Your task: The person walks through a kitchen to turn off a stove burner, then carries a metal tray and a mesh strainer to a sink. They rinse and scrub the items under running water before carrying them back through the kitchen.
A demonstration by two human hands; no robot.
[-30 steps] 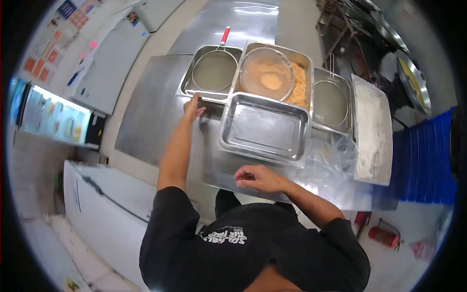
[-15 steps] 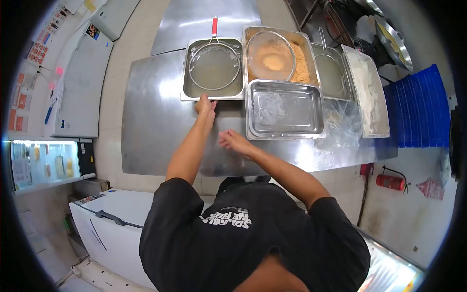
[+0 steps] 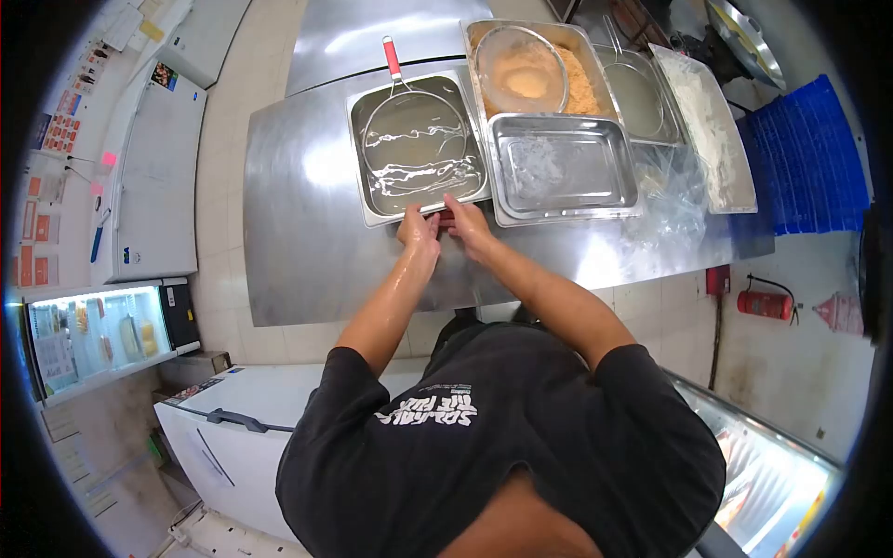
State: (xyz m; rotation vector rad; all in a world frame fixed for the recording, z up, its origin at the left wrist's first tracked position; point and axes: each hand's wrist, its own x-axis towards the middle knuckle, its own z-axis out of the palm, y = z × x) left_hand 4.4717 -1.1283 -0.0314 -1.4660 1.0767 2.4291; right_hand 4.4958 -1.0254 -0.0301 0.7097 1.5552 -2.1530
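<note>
The steel pan (image 3: 358, 166) of liquid, red-handled strainer (image 3: 393, 59) in it, sits leftmost in the row on the metal table (image 3: 302, 251). Your left hand (image 3: 418, 229) and right hand (image 3: 469, 225) grip its near rim, fingers partly curled; the right was apart from it before. Your black shirt (image 3: 530, 418) has white lettering, not fully legible.

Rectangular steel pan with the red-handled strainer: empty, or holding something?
Holding liquid: glossy ripples show inside the rectangular steel pan, where the red-handled strainer sits. How deep, I cannot tell.
</note>
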